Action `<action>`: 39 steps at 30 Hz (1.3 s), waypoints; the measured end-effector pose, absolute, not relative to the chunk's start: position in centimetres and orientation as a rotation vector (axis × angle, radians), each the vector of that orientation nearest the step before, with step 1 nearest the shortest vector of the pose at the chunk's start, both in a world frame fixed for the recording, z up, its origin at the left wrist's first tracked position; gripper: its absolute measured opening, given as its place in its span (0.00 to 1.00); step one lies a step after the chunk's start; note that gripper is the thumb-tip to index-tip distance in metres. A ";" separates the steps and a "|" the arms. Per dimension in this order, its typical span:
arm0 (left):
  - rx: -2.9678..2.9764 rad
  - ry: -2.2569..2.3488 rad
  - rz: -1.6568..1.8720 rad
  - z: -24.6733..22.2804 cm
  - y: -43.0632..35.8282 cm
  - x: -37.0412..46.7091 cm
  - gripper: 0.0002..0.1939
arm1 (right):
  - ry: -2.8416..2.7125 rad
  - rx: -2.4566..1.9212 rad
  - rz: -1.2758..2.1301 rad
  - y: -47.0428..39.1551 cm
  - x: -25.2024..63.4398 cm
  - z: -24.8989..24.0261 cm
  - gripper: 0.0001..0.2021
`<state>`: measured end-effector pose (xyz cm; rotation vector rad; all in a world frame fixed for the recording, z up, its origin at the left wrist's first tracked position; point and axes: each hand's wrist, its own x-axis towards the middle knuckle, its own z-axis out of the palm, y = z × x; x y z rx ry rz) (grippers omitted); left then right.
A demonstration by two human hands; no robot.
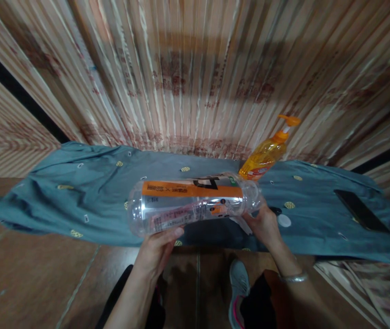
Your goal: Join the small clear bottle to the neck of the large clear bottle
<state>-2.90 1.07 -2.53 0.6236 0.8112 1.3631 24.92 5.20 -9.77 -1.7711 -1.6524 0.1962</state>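
Observation:
A large clear plastic bottle (184, 202) with a silver and orange label lies sideways above the cloth, its neck to the right. My left hand (160, 246) is closed on its lower side near the base, thumb along the label. At the neck end, my right hand (265, 224) grips from below, some of its fingers hidden by the bottle. Just beside that hand hangs a small white strip (242, 225); whether the hand holds it I cannot tell. A white round lid (284, 220) and a small dark object (276, 210) lie right of my right hand.
An orange pump bottle (262, 157) of yellow liquid stands behind the clear bottle's neck. A black phone (362, 211) lies on the right of the blue-green cloth (102, 196). A patterned curtain (195, 82) hangs behind. Below are the tiled floor (44, 269) and a grey shoe (239, 278).

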 end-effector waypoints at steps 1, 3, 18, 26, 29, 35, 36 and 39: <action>0.625 0.812 1.366 -2.5 1.1 -2.9 0.18 | -1.654 -1.769 0.192 5.2 24.9 -9.8 0.27; 0.628 0.808 1.371 -2.4 1.0 -2.9 0.18 | -1.652 -1.775 0.176 5.2 24.9 -9.8 0.27; 0.632 0.794 1.370 -2.4 1.1 -2.8 0.18 | -1.640 -1.808 0.170 5.1 24.9 -9.7 0.28; 0.630 0.808 1.373 -2.4 1.0 -2.7 0.18 | -1.647 -1.794 0.186 5.1 24.8 -9.6 0.27; 0.608 0.824 1.372 -2.5 1.0 -2.8 0.19 | -1.638 -1.802 0.196 5.1 24.8 -9.5 0.27; 0.615 0.810 1.369 -2.6 1.1 -2.9 0.18 | -1.640 -1.796 0.200 5.1 24.9 -9.6 0.28; 0.614 0.804 1.367 -2.5 1.1 -2.9 0.18 | -1.644 -1.787 0.198 5.1 24.9 -9.7 0.28; 0.613 0.806 1.361 -2.5 1.1 -2.8 0.17 | -1.647 -1.783 0.200 5.1 24.9 -9.7 0.29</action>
